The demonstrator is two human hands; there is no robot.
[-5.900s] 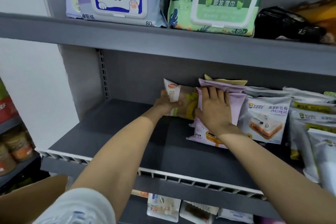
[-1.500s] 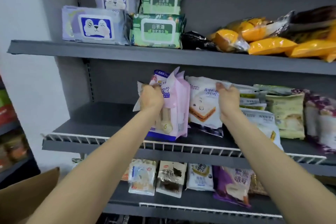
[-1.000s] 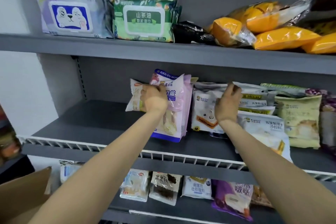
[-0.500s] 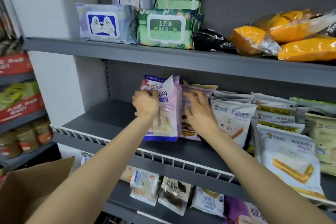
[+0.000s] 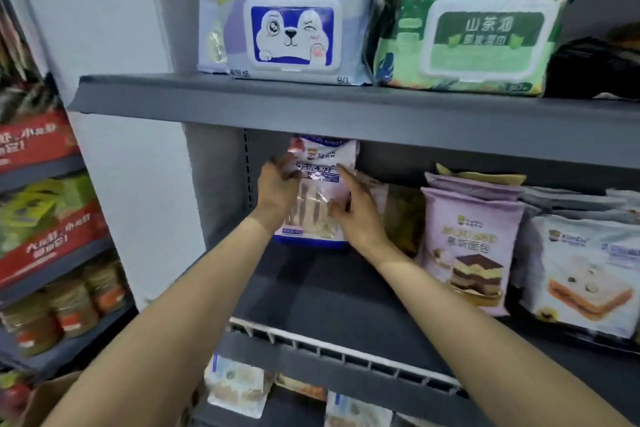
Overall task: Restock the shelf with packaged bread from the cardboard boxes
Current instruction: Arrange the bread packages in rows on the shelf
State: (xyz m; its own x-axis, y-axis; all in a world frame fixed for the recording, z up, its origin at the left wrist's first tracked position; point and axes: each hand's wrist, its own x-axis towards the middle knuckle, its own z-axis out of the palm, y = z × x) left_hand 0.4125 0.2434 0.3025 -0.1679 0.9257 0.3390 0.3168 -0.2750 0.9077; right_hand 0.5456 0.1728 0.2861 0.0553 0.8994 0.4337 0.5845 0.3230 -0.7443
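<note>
A pale pink bread pack with a blue top band stands upright at the back left of the grey middle shelf. My left hand grips its left edge with curled fingers. My right hand lies flat against its right side, fingers straight. To the right stand a lilac layer-cake bread pack and a white toast pack. A corner of the cardboard box shows at the bottom left.
Wipes packs, one with a dog face and one green, sit on the upper shelf. A white wire rail runs along the middle shelf's front edge. More bread packs lie on the shelf below. Another rack with jars stands left.
The view has swung in closer and to the right. Both hands have carried the pink pack back and left on the shelf; my right hand left the neighbouring packs and now presses this one.
</note>
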